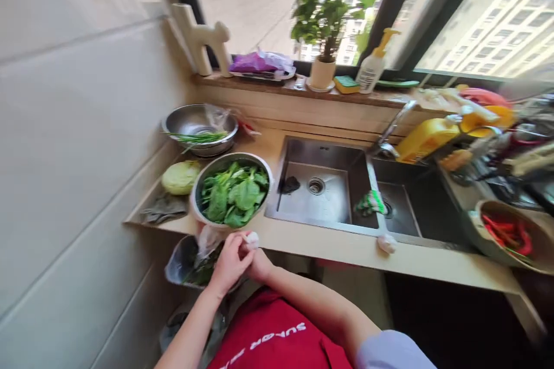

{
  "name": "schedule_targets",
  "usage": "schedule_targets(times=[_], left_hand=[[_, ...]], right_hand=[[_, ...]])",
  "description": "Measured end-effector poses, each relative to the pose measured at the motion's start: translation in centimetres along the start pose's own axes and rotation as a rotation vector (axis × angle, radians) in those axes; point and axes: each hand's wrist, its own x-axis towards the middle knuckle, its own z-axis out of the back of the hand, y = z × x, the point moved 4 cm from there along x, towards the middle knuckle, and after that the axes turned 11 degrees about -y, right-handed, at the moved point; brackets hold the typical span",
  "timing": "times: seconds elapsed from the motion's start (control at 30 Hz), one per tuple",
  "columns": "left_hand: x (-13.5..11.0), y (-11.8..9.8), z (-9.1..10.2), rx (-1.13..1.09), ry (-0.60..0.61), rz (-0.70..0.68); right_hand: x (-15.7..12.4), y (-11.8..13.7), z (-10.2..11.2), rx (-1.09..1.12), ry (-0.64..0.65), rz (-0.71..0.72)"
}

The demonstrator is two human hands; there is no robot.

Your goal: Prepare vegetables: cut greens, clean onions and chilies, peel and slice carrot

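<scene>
A white garlic bulb (251, 240) shows at the fingertips of my two hands, held low in front of the counter's edge. My left hand (230, 264) is closed with its fingers against the bulb. My right hand (259, 266) meets it from the other side, its fingers curled under the bulb and partly hidden. Just beyond them stands a bowl (269, 176) heaped with leafy greens (236, 193). Below my left hand hangs a clear plastic bag (208, 242), beside a container of stems and leaves (175, 262).
A double sink (320, 216) is to the right, with a green-and-white cloth (371, 203) over its divider. Another garlic bulb (386, 243) lies on the front edge. Cabbage (180, 177) and a steel bowl (173, 121) stand left. Red chillies (508, 233) fill a bowl far right.
</scene>
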Motion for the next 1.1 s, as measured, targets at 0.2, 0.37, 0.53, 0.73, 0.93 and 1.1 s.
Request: schedule_targets(times=[0.2, 0.37, 0.53, 0.73, 0.93, 1.1], left_hand=[[2.7, 2.0, -5.1, 0.181, -0.056, 0.001], [3.0, 2.1, -5.8, 0.297, -0.192, 0.045], [-0.9, 0.2, -5.3, 0.266, -0.437, 0.183], [-6.5, -2.7, -9.6, 0.004, -0.349, 0.314], [-8.2, -7.7, -15.9, -0.395, 0.087, 0.513], [-8.7, -8.7, -13.5, -0.555, 0.077, 0.516]], right_hand=[[-8.1, 8.8, 14.6, 0.014, -0.504, -0.246], [-16.9, 18.9, 28.7, -0.183, -0.965, -0.041], [-19.1, 22.5, 37.4, -0.617, -1.180, -0.080], [-16.1, 21.8, 37.8, -1.267, -0.834, -0.272], [-11.2, 19.3, 30.0, -1.067, -0.371, -0.274], [-7.3, 13.1, 15.8, -0.634, 0.060, -0.233]])
